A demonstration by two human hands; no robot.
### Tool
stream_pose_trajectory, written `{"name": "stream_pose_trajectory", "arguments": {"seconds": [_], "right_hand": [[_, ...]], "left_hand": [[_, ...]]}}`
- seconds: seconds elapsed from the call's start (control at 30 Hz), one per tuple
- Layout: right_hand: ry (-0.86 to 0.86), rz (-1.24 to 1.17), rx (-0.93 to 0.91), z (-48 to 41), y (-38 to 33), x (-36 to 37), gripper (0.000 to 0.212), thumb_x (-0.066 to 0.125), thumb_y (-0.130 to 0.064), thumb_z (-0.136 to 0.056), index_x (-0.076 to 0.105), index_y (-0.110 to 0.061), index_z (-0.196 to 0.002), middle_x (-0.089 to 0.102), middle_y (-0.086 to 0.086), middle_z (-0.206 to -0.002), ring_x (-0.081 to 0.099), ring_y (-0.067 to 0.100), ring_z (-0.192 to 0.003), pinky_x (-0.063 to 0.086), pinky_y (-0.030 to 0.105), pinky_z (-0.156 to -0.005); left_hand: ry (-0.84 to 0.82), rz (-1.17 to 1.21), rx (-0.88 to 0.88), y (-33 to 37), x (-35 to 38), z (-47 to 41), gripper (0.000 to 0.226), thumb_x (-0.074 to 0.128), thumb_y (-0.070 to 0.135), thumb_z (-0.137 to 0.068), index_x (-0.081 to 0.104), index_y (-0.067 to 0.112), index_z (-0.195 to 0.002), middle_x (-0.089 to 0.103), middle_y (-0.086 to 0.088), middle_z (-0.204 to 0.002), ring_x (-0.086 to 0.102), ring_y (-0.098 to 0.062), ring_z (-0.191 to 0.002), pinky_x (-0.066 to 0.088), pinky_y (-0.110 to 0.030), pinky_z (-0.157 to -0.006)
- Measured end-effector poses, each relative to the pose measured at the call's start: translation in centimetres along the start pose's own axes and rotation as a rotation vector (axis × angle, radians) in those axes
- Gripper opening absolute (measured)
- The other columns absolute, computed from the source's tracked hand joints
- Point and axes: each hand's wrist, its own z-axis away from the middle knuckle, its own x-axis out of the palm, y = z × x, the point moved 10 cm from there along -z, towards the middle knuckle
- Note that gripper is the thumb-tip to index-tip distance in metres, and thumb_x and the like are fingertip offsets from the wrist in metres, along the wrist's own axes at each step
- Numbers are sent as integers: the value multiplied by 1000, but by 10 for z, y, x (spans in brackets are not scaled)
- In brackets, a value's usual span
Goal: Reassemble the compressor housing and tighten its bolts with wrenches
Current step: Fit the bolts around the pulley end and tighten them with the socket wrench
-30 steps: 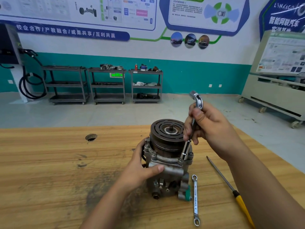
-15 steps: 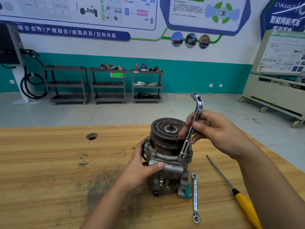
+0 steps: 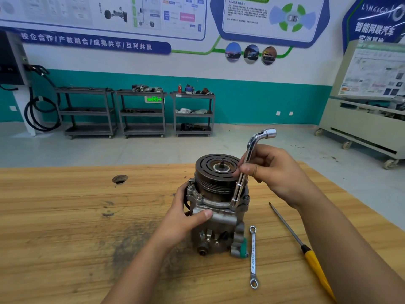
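Compressor (image 3: pixel 221 222) is stood upright near the middle of the wooden tabletop (image 3: pixel 65 227), grooved clutch plate (image 3: pixel 210 165) uppermost. The housing is steadied by the left hand (image 3: pixel 182 218): its grip is wrapped round the left side, thumb laid across the front face. An L-shaped socket wrench (image 3: pixel 238 187) is held near-upright by the right hand (image 3: pixel 276 170); that grip is drawn narrow, the shaft pinched between thumb and fingertips. The lower socket is set down at the front-right flange, probably over a bolt head, though the head itself is hidden. The bent upper end is pointed right. A ring spanner (image 3: pixel 253 255) is laid flat just right of the compressor base. A yellow-handled screwdriver (image 3: pixel 312 261) is laid farther right.
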Motion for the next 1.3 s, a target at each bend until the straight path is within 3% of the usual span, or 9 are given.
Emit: {"name": "stream_pose_trajectory", "arguments": {"seconds": [0.1, 0.2, 0.3, 0.53, 0.67, 0.83, 0.97, 1.1, 1.3], "right_hand": [[27, 51, -21, 2, -3, 4, 18, 63, 1, -82, 60, -16, -78, 71, -3, -69, 68, 7, -71, 49, 14, -63], [95, 170, -19, 1, -4, 6, 10, 66, -6, -82, 60, -13, -78, 70, 4, -72, 67, 19, -74, 54, 41, -72], [184, 213, -11, 2, -5, 4, 10, 68, -11, -82, 60, -14, -76, 69, 14, -77, 64, 30, -77, 51, 52, -74], [234, 221, -4, 9, -6, 1, 11, 72, -14, -78, 63, -19, -75, 69, 7, -73, 65, 18, -68, 54, 33, -62], [276, 75, -12, 12, -2, -6, 14, 74, -5, -74, 64, -15, -71, 68, -1, -64, 58, 1, -51, 41, 11, -46], [445, -47, -100, 18, -13, -42, 12, 70, -6, -77, 59, -9, -75, 65, 6, -64, 57, 9, -46, 44, 19, -43], [276, 53, -37, 7, -9, -40, 18, 58, 2, -87, 61, -14, -79, 68, 1, -65, 57, 9, -49, 46, 20, -47], [165, 52, -17, 4, -2, -33, 22, 45, 6, -92, 59, -10, -92, 71, -2, -69, 54, 7, -51, 45, 18, -49], [74, 13, -19, -4, 3, -21, 24, 38, 7, -95, 55, -10, -93, 69, 0, -71, 52, 8, -54, 42, 17, -52]], "left_hand": [[2, 10, 6, -1, 0, -1, 93, 73, 69, -48, 20, 61, -124, 44, 21, -131, 43, -9, -124, 37, -36, -104], [2, 21, 6, 0, 1, -1, 93, 73, 69, -47, 21, 60, -124, 45, 22, -129, 43, -9, -125, 37, -38, -106], [20, 15, 10, 2, 1, 3, 96, 74, 67, -54, 19, 55, -131, 42, 20, -135, 41, -9, -127, 36, -35, -105], [380, -149, 80, 25, 13, 44, 123, 57, 81, -45, -3, 43, -145, 4, 28, -149, 9, -6, -139, 20, -39, -111], [474, -136, 112, 30, 32, 50, 129, 80, 57, -53, -6, 33, -147, -2, 23, -149, 1, -5, -139, 13, -36, -114], [554, -157, 74, 30, 32, 46, 126, 82, 46, -57, -3, 29, -148, 1, 20, -146, 5, -12, -139, 18, -43, -115], [551, -209, 112, 30, 26, 44, 120, 77, 48, -55, 3, 30, -147, 8, 20, -144, 9, -10, -137, 17, -35, -113], [494, -245, 95, 29, 15, 37, 116, 71, 54, -53, 5, 33, -147, 17, 10, -151, 17, -17, -140, 21, -49, -114], [475, -222, 112, 28, 11, 37, 113, 73, 52, -55, 10, 32, -147, 23, 8, -152, 20, -15, -140, 23, -50, -113]]}}
